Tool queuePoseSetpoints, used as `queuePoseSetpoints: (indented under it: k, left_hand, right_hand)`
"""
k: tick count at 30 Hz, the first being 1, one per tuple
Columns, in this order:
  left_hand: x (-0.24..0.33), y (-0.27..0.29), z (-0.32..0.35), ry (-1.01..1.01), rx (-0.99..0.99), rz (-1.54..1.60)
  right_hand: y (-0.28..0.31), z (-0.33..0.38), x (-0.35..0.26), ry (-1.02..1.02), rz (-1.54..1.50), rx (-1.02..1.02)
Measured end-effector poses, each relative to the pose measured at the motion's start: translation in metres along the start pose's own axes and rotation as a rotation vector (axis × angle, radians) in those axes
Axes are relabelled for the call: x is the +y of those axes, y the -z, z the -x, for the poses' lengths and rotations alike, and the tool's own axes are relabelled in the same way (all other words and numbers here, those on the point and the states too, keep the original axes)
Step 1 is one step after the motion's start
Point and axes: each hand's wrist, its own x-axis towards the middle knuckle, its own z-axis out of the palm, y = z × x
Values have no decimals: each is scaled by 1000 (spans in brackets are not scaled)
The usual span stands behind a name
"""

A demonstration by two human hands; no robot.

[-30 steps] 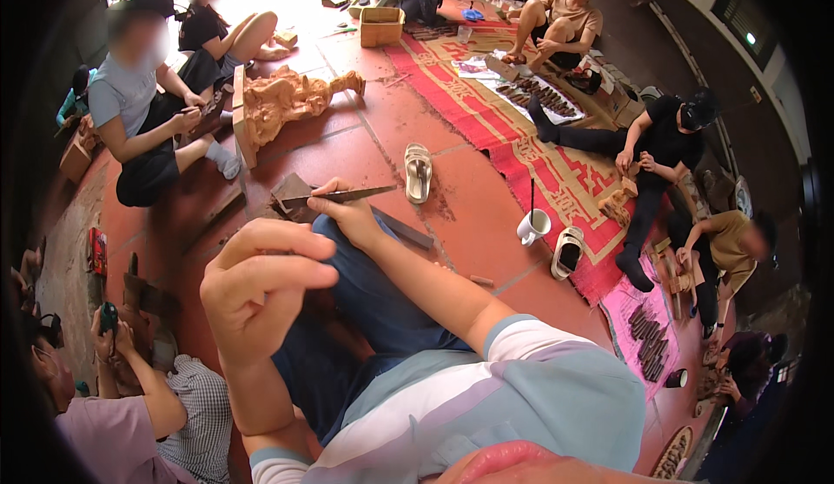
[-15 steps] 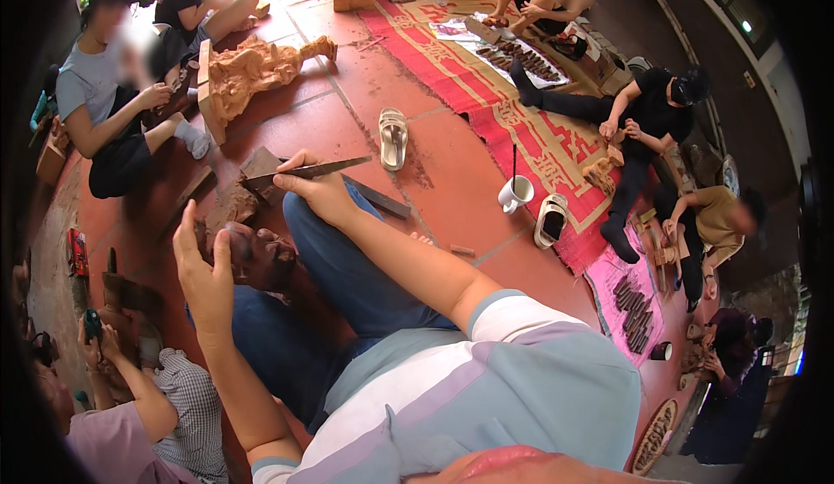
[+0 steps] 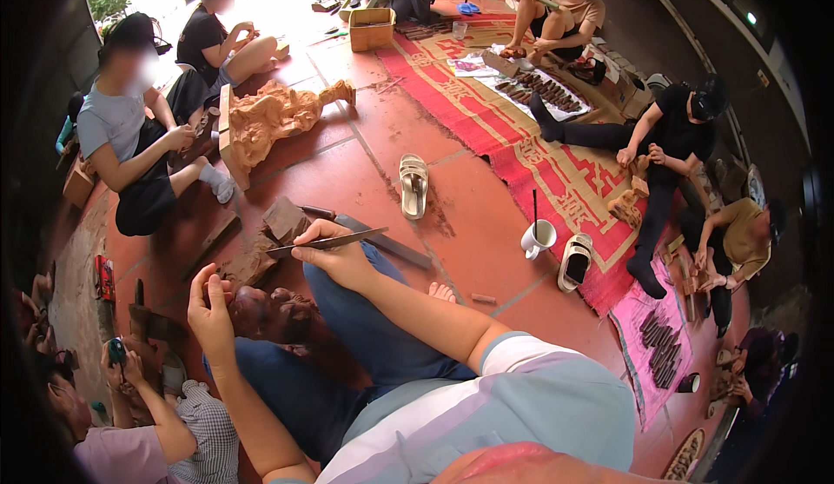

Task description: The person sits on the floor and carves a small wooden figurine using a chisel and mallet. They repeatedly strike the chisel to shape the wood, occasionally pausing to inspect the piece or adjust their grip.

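Observation:
My right hand (image 3: 337,260) grips a long, thin, dark tool that looks like a rasp (image 3: 363,235), held above my raised knee. One narrow end points left over a rough wood block. My left hand (image 3: 211,317) is raised beside a dark reddish-brown carved wooden piece (image 3: 265,312). Its fingers are loosely bent and apart, with nothing in them. The rounded carving lies by my legs and stands clear of the tool; its lower part is in shadow. Just beyond it sits a squared wood block (image 3: 285,221) on a rough brown chunk (image 3: 250,262).
An orange-brown carved statue (image 3: 276,119) lies on the tiles ahead. A sandal (image 3: 413,186), a white mug (image 3: 539,238) and another sandal (image 3: 575,262) are to the right. Rows of carving tools rest on a pink cloth (image 3: 638,380). Several people sit around, some on a red mat (image 3: 521,128).
The whole view has shifted, with surroundings lower and further right. My left fingers have bent inward from a straighter spread. The dark tool stays in my right hand.

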Motion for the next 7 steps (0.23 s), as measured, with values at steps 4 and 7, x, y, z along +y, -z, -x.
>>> queuePoseSetpoints:
  k: [4, 7]
  left_hand:
    - [11, 2, 5, -47, 20, -157]
    - [1, 8, 2, -102, 23, -280]
  right_hand:
    - [3, 8, -19, -40, 150, -18]
    - [7, 12, -24, 70, 94, 8]
